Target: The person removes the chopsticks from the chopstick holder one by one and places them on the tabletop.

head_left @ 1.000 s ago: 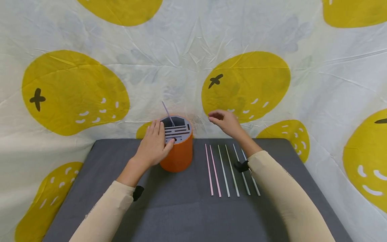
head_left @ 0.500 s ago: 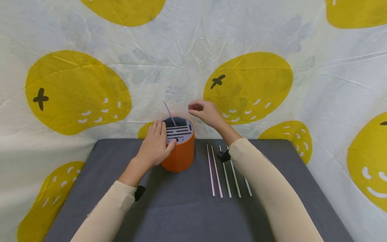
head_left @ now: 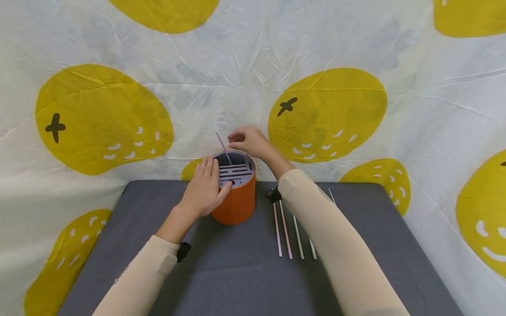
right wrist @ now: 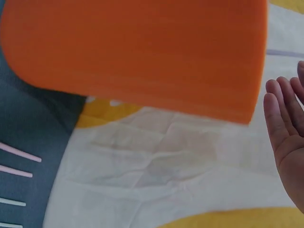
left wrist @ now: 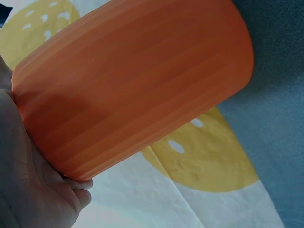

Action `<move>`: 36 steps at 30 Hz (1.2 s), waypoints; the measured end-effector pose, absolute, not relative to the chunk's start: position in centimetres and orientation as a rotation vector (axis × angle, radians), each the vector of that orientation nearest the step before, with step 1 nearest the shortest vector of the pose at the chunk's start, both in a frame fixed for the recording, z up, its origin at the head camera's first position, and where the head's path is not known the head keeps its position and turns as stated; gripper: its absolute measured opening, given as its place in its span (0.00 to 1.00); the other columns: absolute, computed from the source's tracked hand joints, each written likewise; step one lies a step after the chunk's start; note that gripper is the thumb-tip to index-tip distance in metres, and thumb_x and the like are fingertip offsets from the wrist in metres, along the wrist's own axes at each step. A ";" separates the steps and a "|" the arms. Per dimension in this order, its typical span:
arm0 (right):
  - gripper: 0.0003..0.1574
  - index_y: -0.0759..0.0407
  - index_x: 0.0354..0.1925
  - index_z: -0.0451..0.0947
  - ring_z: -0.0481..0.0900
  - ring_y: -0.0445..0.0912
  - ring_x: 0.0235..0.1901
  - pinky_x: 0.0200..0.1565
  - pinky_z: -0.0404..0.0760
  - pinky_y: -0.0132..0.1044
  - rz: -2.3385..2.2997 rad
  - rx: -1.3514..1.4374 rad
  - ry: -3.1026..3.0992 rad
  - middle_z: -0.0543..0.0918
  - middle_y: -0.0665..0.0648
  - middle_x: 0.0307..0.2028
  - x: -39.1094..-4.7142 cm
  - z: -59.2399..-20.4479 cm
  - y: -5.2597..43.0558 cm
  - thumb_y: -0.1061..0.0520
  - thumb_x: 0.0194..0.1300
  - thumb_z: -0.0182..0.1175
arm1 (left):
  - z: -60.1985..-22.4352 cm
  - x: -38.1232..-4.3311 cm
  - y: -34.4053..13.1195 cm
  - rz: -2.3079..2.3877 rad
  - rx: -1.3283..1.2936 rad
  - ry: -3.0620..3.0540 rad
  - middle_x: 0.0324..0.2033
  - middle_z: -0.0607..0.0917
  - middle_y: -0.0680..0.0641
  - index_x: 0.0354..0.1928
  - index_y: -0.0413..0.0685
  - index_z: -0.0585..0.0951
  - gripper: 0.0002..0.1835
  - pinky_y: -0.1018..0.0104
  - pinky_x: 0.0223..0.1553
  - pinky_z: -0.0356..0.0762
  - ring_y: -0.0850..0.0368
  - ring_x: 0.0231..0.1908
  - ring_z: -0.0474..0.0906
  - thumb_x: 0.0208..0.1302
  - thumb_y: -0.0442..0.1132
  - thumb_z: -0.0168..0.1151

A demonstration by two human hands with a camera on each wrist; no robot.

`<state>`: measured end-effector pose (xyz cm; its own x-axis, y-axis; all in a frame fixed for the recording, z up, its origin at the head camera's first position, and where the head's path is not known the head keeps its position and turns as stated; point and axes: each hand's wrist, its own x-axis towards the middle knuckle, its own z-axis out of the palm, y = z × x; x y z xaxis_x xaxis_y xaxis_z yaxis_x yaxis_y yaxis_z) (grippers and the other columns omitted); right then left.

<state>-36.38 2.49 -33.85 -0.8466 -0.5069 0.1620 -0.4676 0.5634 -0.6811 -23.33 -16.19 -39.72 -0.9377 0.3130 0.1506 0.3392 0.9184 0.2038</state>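
Note:
An orange utensil holder [head_left: 236,208] with a grey slotted top [head_left: 241,175] stands upright at the back of the table. My left hand [head_left: 199,188] rests on the left of its top, fingers straight and thumb spread to the near rim. In the left wrist view the palm lies against the rim of the orange wall [left wrist: 133,90]. One thin lilac stick [head_left: 222,145] leans out of the rear compartment. Just right of that stick hovers my right hand [head_left: 250,141], fingers loosely bent, holding nothing visible. The right wrist view shows those fingers [right wrist: 273,114] apart from the holder.
Thin pastel sticks, pink [head_left: 277,232] and pale green [head_left: 298,237] among them, lie side by side right of the holder. My right forearm [head_left: 328,232] passes over some and hides them. A lemon-patterned cloth [head_left: 253,52] hangs behind the dark table [head_left: 233,281].
From above the sticks, my right hand has moved left to beside the lilac stick. My left hand stays on the holder, and the holder keeps its place.

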 end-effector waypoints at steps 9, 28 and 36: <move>0.15 0.62 0.52 0.86 0.85 0.51 0.49 0.56 0.82 0.42 -1.099 -0.810 2.783 0.89 0.60 0.47 -36.2 -34.2 0.6 0.56 0.70 0.68 | -39.7 -23.2 -15.9 -0.346 -0.512 -2.965 0.81 0.45 0.31 0.80 0.29 0.47 0.46 0.40 0.81 0.41 0.36 0.82 0.38 0.80 0.62 0.37; 0.11 0.59 0.46 0.86 0.85 0.49 0.44 0.50 0.84 0.39 -1.297 -0.756 2.813 0.88 0.57 0.42 -35.5 -34.8 1.0 0.54 0.75 0.63 | -39.6 -23.1 -15.9 -0.321 -0.497 -2.969 0.81 0.46 0.31 0.80 0.29 0.46 0.46 0.41 0.81 0.42 0.35 0.82 0.39 0.80 0.62 0.37; 0.12 0.68 0.49 0.84 0.88 0.51 0.43 0.47 0.88 0.37 -1.691 -0.776 2.650 0.87 0.63 0.43 -35.2 -33.9 2.8 0.60 0.74 0.62 | -39.8 -23.1 -15.8 -0.305 -0.494 -2.967 0.81 0.47 0.31 0.80 0.29 0.47 0.46 0.41 0.81 0.42 0.35 0.81 0.41 0.79 0.62 0.37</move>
